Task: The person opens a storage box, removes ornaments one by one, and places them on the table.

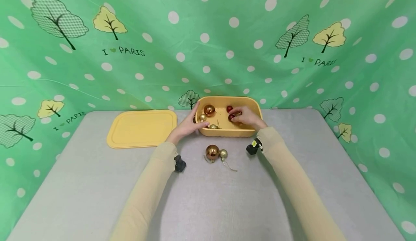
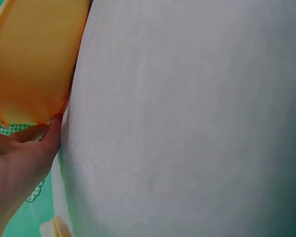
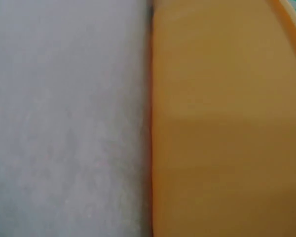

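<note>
Fingers (image 1: 239, 110) of the right hand (image 1: 248, 117) pinch a half-hidden bauble (image 1: 231, 117), the left hand (image 1: 187, 126) spread against a box (image 1: 227, 133).

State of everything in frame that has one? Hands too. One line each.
Yellow rounded-rectangular container: upright, uncovered, balls inside
Flat yellow rounded-rectangular lid: off, lying flat on grey table
Shiny round copper ball: on table, outside container
Small round gold ball: on table, cord trailing
Left hand: gripping container's left end
Right hand: inside container, pinching small dark red ball
</note>
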A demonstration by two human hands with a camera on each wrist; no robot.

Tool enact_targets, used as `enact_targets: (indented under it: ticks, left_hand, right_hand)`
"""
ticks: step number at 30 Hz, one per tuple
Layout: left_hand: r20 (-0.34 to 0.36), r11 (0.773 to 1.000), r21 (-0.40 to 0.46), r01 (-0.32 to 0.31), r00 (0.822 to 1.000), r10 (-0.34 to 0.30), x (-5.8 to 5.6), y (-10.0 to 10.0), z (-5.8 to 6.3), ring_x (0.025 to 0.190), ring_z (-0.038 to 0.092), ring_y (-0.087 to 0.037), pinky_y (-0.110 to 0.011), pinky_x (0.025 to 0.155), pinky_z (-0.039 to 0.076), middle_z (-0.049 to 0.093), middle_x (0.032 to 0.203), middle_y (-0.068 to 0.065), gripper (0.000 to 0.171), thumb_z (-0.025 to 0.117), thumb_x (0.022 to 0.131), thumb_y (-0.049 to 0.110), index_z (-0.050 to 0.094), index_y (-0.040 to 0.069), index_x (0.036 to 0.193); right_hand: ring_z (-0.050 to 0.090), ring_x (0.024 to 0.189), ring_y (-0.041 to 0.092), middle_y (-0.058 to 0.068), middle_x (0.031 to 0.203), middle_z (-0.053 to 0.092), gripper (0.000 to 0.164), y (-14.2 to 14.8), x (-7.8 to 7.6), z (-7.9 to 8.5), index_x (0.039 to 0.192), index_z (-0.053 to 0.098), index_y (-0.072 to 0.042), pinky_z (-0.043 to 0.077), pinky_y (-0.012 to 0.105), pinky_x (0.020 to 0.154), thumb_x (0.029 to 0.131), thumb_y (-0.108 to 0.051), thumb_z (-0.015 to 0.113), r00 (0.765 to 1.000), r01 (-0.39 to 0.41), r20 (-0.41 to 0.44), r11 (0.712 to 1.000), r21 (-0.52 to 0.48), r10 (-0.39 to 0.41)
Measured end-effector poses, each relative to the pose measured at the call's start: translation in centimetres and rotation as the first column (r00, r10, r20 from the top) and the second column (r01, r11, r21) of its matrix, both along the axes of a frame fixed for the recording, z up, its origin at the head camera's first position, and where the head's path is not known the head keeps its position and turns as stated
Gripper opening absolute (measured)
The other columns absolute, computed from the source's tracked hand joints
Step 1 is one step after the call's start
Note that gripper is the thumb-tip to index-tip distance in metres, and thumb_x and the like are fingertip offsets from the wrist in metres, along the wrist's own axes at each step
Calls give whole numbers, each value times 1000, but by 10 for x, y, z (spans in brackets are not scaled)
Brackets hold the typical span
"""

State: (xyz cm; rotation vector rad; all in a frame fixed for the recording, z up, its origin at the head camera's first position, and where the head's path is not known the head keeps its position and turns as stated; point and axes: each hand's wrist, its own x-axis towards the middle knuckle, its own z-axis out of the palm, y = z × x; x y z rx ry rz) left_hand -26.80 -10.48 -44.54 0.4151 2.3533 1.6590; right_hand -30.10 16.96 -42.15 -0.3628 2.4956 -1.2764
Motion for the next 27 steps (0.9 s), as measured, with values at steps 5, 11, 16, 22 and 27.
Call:
enact_targets:
  ticks: [5,11,16,22,27]
  left_hand:
    - [7,1000,-1,-10,1000,10,-1,0,-2,142,13,-38,-54,113,12,6,160,-12,105,75,85,26,-1,30,156]
    - [-3,1000,-9,-6,1000,6,-3,-1,-3,142,15,-39,-53,113,14,7,160,-12,105,75,85,27,-1,30,156]
    - [-10,1000,-18,-6,1000,5,-2,-1,-2,142,15,-38,-53,113,14,6,160,-12,105,75,85,28,-2,29,156]
    - [-13,1000,-28,-5,1000,4,-1,0,1,142,17,-38,-52,113,16,7,160,-13,104,75,86,28,-2,28,156]
    - [-5,999,-42,-8,1000,7,0,-1,2,142,17,-38,-52,113,16,7,160,-13,104,75,86,29,-1,28,156]
  right_hand:
    - [59,83,25,22,110,58,39,-2,1,1,127,58,6,54,32,69,90,-4,66,1000,-25,-15,997,-66,24]
    - [56,106,36,24,123,53,43,-1,2,4,137,52,1,52,42,88,95,-5,60,1000,-12,22,970,-242,18]
    - [56,108,34,23,130,54,39,0,5,9,133,55,3,49,43,92,94,-1,56,1000,-3,-2,961,-277,2]
    - [56,102,33,25,128,54,38,2,16,16,129,55,6,51,36,89,92,2,58,995,-51,-92,952,-302,24]
    - [59,100,39,26,128,54,35,3,27,19,125,57,10,53,26,82,91,5,60,984,-105,-170,939,-329,51]
